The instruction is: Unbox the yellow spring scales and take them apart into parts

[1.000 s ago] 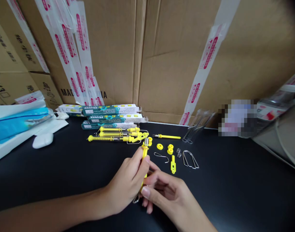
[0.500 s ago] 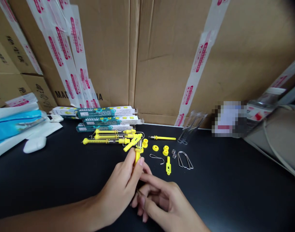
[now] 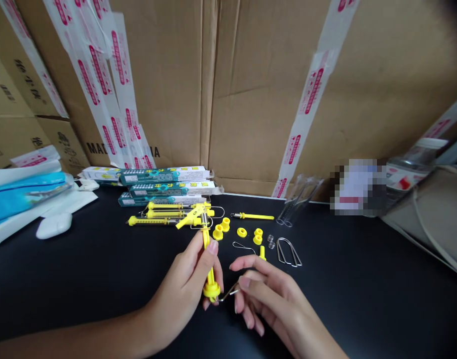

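Note:
My left hand (image 3: 193, 279) grips the yellow rod (image 3: 207, 244) of a spring scale, held nearly upright. A metal spring and a yellow flat tab (image 3: 193, 216) lean at its top, and a yellow round cap (image 3: 212, 289) sits at its lower end. My right hand (image 3: 267, 299) pinches a bent wire hook (image 3: 228, 293), whose other end meets the eyelet under the cap. Beyond the hands lie yellow collars (image 3: 221, 228), another wire hook (image 3: 243, 246), small springs (image 3: 271, 241), wire loops (image 3: 288, 252) and a second yellow rod (image 3: 256, 216). My right fingers partly hide a yellow tab (image 3: 262, 253).
Assembled spring scales (image 3: 153, 220) lie before stacked printed boxes (image 3: 168, 174). Clear tubes (image 3: 299, 199) rest at the back right, near a bottle (image 3: 411, 167) and a grey bag (image 3: 433, 214). A white case (image 3: 54, 225) lies left. Large cardboard boxes (image 3: 258, 99) wall off the back.
The cap end of the rod has come into view below my left hand. My right hand has moved right, away from my left, with the wire hook now showing between them.

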`<state>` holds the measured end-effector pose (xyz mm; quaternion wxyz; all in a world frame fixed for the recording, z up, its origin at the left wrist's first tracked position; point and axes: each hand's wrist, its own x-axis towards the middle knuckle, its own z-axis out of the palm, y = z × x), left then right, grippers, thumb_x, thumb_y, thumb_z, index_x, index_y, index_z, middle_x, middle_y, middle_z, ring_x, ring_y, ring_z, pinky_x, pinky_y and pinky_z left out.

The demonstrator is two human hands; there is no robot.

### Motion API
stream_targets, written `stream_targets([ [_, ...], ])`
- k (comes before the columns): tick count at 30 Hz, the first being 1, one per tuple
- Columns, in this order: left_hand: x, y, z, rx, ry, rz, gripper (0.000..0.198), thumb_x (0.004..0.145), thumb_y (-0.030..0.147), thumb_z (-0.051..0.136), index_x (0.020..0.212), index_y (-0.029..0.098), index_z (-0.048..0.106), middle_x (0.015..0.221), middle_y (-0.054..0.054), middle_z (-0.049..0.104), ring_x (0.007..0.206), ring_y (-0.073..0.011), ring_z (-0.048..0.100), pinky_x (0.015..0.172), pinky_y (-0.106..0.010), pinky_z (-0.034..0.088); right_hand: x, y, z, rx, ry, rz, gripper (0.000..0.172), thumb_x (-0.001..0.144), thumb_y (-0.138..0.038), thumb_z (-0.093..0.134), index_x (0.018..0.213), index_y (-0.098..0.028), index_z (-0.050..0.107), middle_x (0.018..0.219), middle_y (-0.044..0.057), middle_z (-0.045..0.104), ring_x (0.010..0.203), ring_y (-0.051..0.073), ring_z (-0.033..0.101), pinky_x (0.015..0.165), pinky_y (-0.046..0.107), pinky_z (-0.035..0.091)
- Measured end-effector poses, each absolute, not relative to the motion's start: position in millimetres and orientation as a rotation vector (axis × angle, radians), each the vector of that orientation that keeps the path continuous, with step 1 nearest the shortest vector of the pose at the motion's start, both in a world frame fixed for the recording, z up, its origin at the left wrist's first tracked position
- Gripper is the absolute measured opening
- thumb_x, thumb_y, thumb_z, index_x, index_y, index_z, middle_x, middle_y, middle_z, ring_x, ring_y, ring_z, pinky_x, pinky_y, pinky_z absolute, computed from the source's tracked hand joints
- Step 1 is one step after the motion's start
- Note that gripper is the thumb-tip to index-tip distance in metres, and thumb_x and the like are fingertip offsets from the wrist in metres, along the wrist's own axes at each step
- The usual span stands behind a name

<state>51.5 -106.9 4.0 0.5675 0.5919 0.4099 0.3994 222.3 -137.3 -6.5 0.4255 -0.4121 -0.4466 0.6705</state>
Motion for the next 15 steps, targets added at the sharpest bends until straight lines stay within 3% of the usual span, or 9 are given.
stream_targets([
  [3,50.6,-106.8,3.4,1.376,0.991,0.915,0.054,0.089,0.072,0.049,0.075,0.020,0.047,0.057,0.006,0.052,0.041,-0.0072,0.047,0.037,-0.016,0.040,222.2,-139.2,-8.6,-1.081,-1.494,1.471,0.036,0.096,-0.050,0.056,0.096,-0.016,0.067,0.074,0.003,0.066,0.057,0.010,0.058,0.051,0.020,0.046],
  [8,50.3,-105.8,2.9,1.349,1.010,0.904,0.054,0.087,0.073,0.052,0.077,0.020,0.045,0.057,0.008,0.052,0.038,-0.0047,0.046,0.034,-0.012,0.037,226.0,-144.8,-13.5,-1.045,-1.965,0.835,0.012,0.093,-0.026,0.067,0.103,-0.022,0.070,0.091,0.003,0.071,0.072,0.013,0.067,0.068,0.020,0.055],
  [11,51.0,-106.6,2.8,1.333,0.989,0.864,0.054,0.088,0.074,0.049,0.078,0.020,0.045,0.059,0.008,0.054,0.035,-0.0038,0.046,0.032,-0.011,0.034,230.1,-146.3,-14.4,-0.942,-2.002,0.560,0.011,0.094,-0.016,0.065,0.097,-0.022,0.073,0.093,0.004,0.070,0.080,0.013,0.069,0.075,0.020,0.055],
  [15,51.2,-107.4,1.5,1.333,0.972,0.809,0.054,0.088,0.074,0.049,0.082,0.021,0.045,0.060,0.008,0.054,0.034,-0.0040,0.045,0.030,-0.011,0.034,232.2,-150.7,-10.9,-0.853,-1.989,0.519,0.011,0.092,-0.014,0.068,0.099,-0.019,0.076,0.078,0.003,0.069,0.068,0.012,0.067,0.063,0.019,0.054],
])
